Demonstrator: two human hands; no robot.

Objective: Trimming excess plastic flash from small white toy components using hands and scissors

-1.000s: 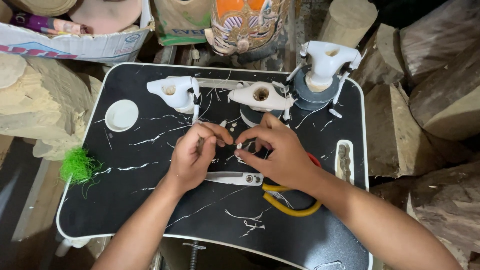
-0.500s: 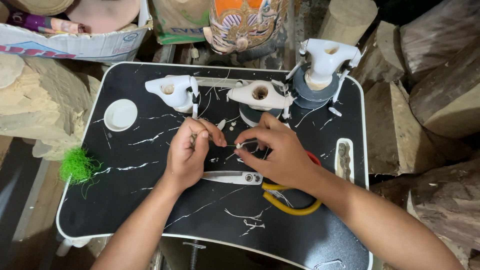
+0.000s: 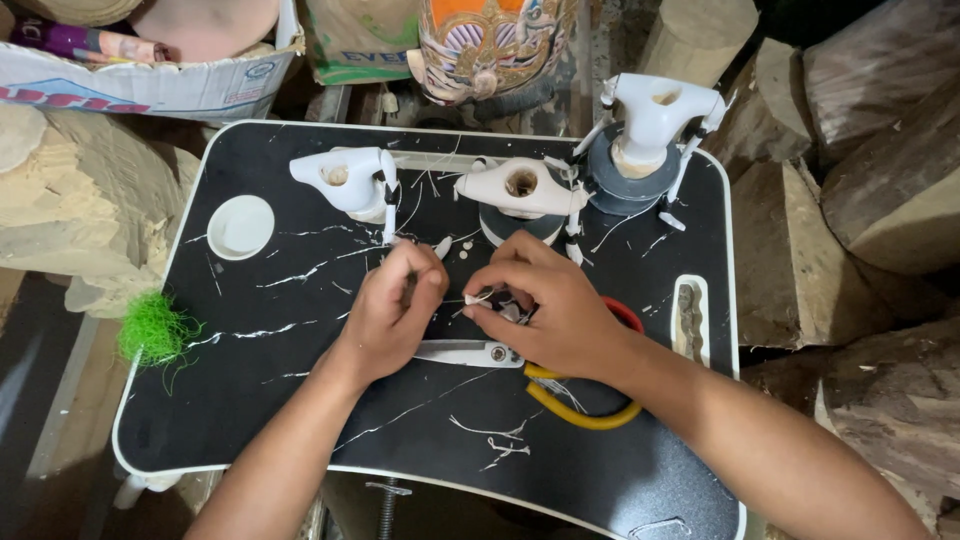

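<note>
- A black marble-patterned bench [image 3: 300,420] with a white rim fills the middle of the frame; its near edge lies at the bottom.
- Yellow-handled scissors [image 3: 480,353] lie on it at the centre, the handles partly hidden under the right wrist.
- At the centre, the left hand [image 3: 395,312] is seen clenched about something thin that cannot be made out.
- Just right of it, the right hand [image 3: 550,305] is seen pinching a small white sliver [image 3: 478,298] between thumb and fingertips, the two hands almost touching.
- The step in hand is judged to be fine trimming or fitting of that sliver; steady fingertip control close to the bench would be called for next.
- A white round dish [image 3: 240,226] rests at the left.
- Farther up, three white carved pieces are lined along the far edge: one at the left [image 3: 345,180], one at the centre [image 3: 520,187], and one on a grey tape roll [image 3: 655,115] at the upper right.
</note>
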